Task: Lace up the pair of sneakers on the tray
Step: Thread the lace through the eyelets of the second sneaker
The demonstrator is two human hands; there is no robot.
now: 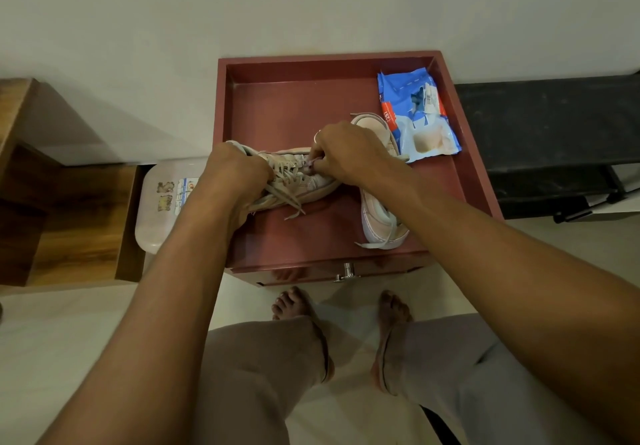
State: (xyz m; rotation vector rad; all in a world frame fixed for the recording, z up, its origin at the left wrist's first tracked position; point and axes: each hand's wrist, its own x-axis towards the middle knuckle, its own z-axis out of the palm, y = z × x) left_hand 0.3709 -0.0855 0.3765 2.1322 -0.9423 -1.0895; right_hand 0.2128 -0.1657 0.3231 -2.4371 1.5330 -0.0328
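Two pale pink sneakers lie in the dark red tray [277, 105]. The left sneaker [294, 181] lies on its side across the tray's left half, with loose laces [289, 202] trailing from it. My left hand [235, 174] grips this sneaker at its heel end. My right hand [349, 153] pinches a lace end at the eyelets near the toe. The second sneaker [377, 216] lies lengthwise to the right, partly hidden under my right forearm, with a lace end [367, 245] trailing at the front.
A blue and white plastic packet [419, 115] lies in the tray's back right corner. A pale lidded container [162, 209] stands left of the tray beside a wooden cabinet [69, 219]. A dark bench [547, 132] is at the right. My bare feet [294, 306] stand below the tray.
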